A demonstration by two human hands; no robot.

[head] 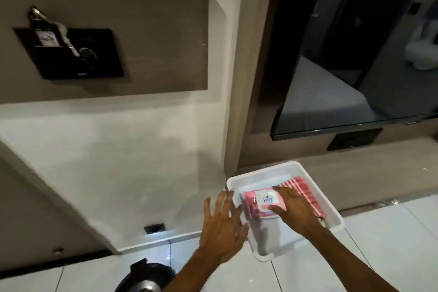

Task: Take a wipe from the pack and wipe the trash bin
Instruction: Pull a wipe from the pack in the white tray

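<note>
A pink wipe pack point(259, 204) with a white label lies in a white plastic tray point(315, 187) on the floor. My right hand point(296, 211) rests flat on the pack's right side, fingers spread, thumb at its near edge. My left hand point(222, 225) hovers open just left of the tray, fingertips over its rim. The black round trash bin point(144, 280) shows partly at the bottom edge, left of my left forearm.
A red-and-white striped cloth point(305, 191) lies in the tray beside the pack. A white wall with a floor-level socket point(154, 228) stands behind. A dark mirror point(355, 54) hangs above a low ledge at the right. A black wall holder point(71, 52) is up left.
</note>
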